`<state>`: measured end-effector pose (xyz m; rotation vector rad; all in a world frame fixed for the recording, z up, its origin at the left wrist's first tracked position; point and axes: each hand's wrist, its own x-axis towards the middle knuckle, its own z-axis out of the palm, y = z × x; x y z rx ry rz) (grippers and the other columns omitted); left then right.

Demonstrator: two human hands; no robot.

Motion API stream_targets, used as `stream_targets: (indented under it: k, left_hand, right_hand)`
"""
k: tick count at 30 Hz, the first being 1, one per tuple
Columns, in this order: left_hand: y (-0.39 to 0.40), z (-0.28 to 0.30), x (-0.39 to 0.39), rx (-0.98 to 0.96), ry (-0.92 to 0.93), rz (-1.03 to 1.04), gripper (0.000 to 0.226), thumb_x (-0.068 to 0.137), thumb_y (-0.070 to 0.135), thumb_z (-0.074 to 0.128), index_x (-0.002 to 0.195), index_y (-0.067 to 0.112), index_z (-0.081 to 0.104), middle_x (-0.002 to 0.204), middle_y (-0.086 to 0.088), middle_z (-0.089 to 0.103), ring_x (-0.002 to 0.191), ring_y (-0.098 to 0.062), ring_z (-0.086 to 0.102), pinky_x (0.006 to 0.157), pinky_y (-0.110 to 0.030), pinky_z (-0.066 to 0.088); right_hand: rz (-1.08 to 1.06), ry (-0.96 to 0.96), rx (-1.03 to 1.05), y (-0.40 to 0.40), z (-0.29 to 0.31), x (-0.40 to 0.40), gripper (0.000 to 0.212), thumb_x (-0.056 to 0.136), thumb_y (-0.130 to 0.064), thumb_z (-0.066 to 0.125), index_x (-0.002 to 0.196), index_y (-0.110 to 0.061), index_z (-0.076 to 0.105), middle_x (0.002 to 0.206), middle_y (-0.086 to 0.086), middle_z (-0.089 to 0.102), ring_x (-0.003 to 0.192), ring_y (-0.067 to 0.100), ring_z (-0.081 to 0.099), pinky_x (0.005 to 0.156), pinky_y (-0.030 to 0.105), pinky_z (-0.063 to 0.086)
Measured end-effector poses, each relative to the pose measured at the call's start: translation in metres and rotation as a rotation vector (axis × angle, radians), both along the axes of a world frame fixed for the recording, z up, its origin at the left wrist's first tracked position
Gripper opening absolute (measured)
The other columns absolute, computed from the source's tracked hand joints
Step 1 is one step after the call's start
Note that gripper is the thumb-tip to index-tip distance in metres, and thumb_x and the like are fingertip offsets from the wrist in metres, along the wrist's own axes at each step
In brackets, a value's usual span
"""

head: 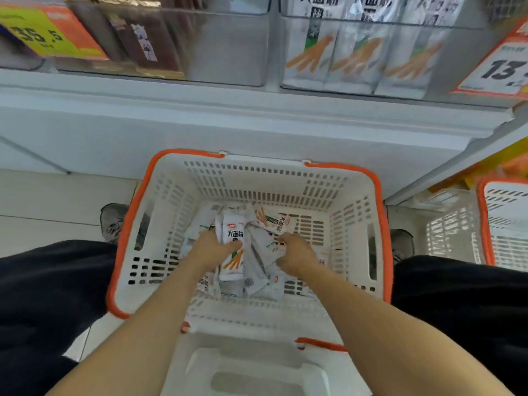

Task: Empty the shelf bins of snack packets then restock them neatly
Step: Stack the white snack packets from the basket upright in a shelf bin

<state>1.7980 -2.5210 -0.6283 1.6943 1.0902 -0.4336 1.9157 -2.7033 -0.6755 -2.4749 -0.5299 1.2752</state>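
In the basket point(357, 195), left hand point(210, 248) and right hand point(295, 252) each grip snack packets point(257, 252).

basket point(354, 195) at centre, snack packets point(251, 252) piled inside. shelf bins point(228, 52) at 12 o'clock, above it. second basket point(485, 224) at 3 o'clock.

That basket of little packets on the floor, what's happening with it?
A person crouches over a white shopping basket with an orange rim on the floor before a shelf. Both hands are down among the white snack packets piled inside: the left hand holds one packet printed with orange sticks, and the right hand pinches another. In a clear shelf bin above, matching packets already stand upright in a row.
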Motion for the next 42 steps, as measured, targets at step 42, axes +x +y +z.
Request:
stream_targets:
  k: [42]
  left_hand:
    - [-0.042, 0.042, 0.031, -0.621, -0.388, 0.522, 0.026, 0.091, 0.013, 0.067, 0.115, 0.003, 0.069, 0.111, -0.024, 0.072, 0.093, -0.036, 0.073, 0.072, -0.045, 0.062]
  right_hand:
    - [-0.52, 0.562, 0.485, 0.003, 0.139, 0.021, 0.026, 0.098, -0.042, 0.056, 0.1, -0.017, 0.063, 0.087, 0.0, 0.066, 0.076, 0.017, 0.065, 0.073, 0.034, 0.055]
